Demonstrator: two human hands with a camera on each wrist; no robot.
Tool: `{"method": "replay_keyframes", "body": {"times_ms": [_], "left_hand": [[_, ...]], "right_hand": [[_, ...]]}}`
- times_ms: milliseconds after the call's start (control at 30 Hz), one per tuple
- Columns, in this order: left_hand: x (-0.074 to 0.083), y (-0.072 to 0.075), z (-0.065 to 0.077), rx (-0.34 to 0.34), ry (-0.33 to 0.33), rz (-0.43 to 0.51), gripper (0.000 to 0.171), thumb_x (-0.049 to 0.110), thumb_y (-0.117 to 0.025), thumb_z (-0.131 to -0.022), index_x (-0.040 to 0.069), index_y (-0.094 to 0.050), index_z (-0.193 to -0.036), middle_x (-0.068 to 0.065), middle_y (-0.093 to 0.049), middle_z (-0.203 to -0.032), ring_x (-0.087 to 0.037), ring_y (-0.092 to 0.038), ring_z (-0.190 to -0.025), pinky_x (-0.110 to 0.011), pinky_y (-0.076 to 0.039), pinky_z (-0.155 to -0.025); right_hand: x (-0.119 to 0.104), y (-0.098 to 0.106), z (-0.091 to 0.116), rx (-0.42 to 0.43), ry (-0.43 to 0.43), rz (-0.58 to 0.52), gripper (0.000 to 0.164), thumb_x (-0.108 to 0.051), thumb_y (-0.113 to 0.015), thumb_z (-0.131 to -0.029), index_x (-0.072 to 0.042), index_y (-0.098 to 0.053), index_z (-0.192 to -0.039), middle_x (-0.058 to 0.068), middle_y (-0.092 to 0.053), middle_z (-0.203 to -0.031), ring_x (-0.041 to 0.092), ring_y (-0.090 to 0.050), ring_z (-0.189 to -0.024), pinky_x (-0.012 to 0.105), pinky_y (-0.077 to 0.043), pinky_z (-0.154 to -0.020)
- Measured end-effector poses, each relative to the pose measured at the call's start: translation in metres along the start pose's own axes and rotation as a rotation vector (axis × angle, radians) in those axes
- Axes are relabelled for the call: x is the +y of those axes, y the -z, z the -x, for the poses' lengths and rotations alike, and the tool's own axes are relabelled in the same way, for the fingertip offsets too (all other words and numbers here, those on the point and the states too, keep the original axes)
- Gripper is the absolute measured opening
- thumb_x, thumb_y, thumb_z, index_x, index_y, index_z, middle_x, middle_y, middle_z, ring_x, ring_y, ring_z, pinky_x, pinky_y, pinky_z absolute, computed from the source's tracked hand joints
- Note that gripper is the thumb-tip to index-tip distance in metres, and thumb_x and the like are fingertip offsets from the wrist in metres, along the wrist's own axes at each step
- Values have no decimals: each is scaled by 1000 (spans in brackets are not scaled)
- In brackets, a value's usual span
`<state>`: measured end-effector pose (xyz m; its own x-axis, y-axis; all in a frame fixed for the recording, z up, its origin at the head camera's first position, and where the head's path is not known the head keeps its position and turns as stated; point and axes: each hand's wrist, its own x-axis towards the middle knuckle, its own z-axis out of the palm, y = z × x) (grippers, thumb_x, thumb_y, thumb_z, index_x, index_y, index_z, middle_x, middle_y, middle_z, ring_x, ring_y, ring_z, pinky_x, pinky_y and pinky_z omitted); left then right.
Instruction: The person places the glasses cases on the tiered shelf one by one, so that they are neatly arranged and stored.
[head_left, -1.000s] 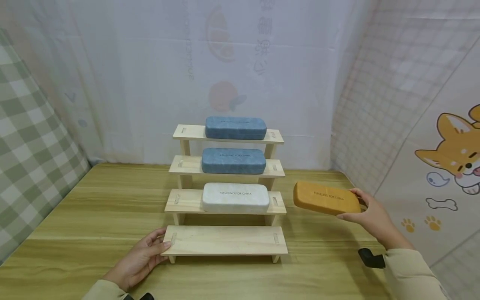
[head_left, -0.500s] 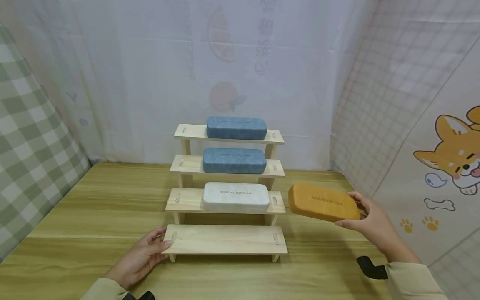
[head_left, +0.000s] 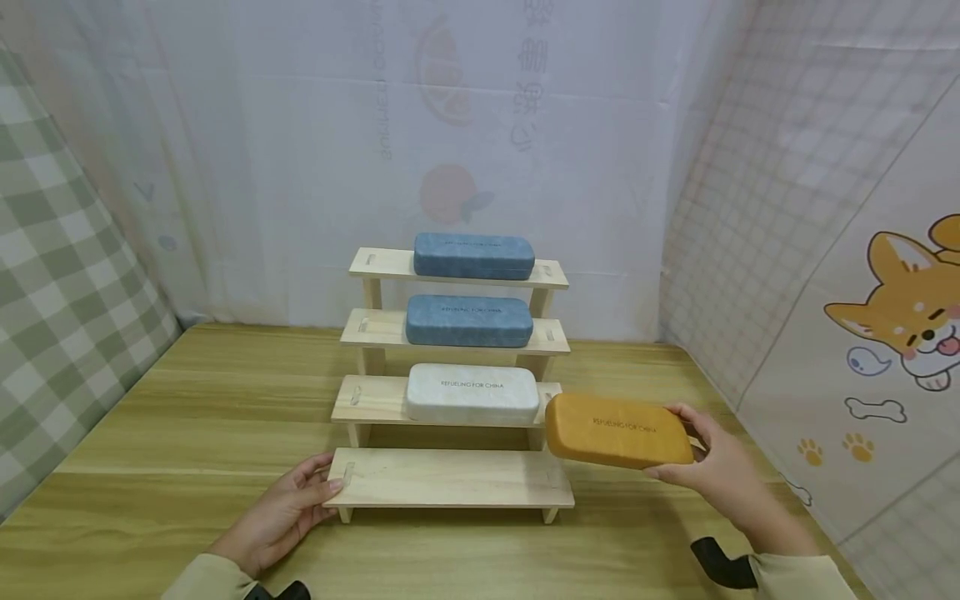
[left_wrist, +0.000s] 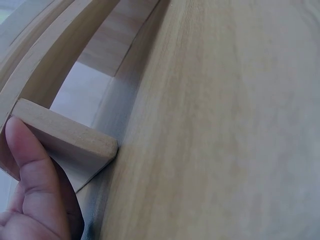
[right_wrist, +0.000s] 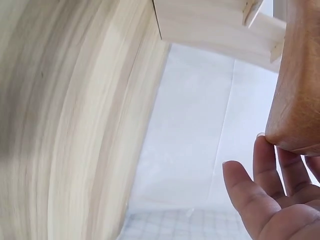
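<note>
A stepped wooden display rack (head_left: 450, 479) stands on the table, its lowest shelf bare. My left hand (head_left: 281, 517) holds the left end of that shelf, thumb on top; the left wrist view shows a thumb or finger (left_wrist: 32, 170) against the rack's leg (left_wrist: 67, 135). On the right, my right hand (head_left: 716, 475) grips the right end of an orange-yellow glasses case (head_left: 615, 429) in the air. The case's left end overlaps the rack's right side in the head view. A white glasses case (head_left: 472, 393) lies on the second shelf, with blue cases (head_left: 468, 321) on the two above.
The wood-grain table (head_left: 187, 417) extends on both sides of the rack. A white curtain (head_left: 285, 167) hangs behind, a green checked cloth (head_left: 67, 267) on the left, and a cloth with a cartoon dog (head_left: 915, 308) on the right.
My right hand has carried the orange-yellow glasses case leftward and down, towards the rack's lower right side. The left hand keeps its place on the lowest shelf.
</note>
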<state>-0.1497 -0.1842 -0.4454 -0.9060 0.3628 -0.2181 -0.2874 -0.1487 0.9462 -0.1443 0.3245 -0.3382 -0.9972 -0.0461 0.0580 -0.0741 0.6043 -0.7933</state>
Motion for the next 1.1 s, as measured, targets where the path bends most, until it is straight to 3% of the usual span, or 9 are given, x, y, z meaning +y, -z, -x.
{"method": "replay_keyframes", "body": {"times_ms": [133, 233, 433, 633, 867, 1100], "left_hand": [[0, 0, -1, 1, -2, 5, 79, 10, -53, -99, -10, 5, -149, 0, -52, -115, -9, -58, -94, -25, -48, -79], [0, 0, -1, -1, -6, 12, 78, 9, -53, -99, -10, 4, -149, 0, -53, -114, -9, -58, -93, -24, -49, -79], [-1, 0, -2, -8, -17, 10, 79, 9, -53, -98, -10, 4, -148, 1, -53, -113, -8, -58, -93, -25, -49, -79], [-2, 1, -2, -12, -17, 9, 79, 10, -53, -98, -10, 4, -148, 1, -53, -113, -8, -58, -93, -25, -48, -80], [-1, 1, -1, -4, -2, 7, 79, 10, -53, -99, -10, 4, -149, 1, -53, -116, -8, -58, -95, -25, -48, -80], [-1, 0, -1, 2, -2, 3, 78, 10, -53, -99, -10, 3, -149, 0, -53, -116, -9, -58, -95, -25, -48, -80]], "right_hand": [[-4, -11, 4, -9, 36, -22, 89, -10, -85, -72, 4, -33, -143, 24, -42, -134, -2, -55, -97, 21, -53, -77], [-6, -19, 6, -9, 48, -6, 89, -12, -86, -71, 3, -36, -142, 22, -43, -134, -4, -52, -98, 18, -51, -79], [-12, -36, 10, 6, 50, 21, 87, -17, -90, -65, -2, -44, -138, 16, -47, -133, 20, -53, -110, 18, -49, -82], [-18, -54, 13, 23, 77, 58, 83, -20, -92, -61, -6, -51, -133, 11, -51, -128, 9, -49, -109, 19, -47, -89], [-27, -74, 12, 28, 76, 58, 87, -20, -93, -58, -2, -52, -132, 11, -52, -129, 27, -49, -118, 28, -48, -91], [-34, -91, 10, 42, 68, 37, 86, -20, -95, -55, -1, -55, -129, 11, -55, -126, 26, -50, -115, 29, -49, -88]]}}
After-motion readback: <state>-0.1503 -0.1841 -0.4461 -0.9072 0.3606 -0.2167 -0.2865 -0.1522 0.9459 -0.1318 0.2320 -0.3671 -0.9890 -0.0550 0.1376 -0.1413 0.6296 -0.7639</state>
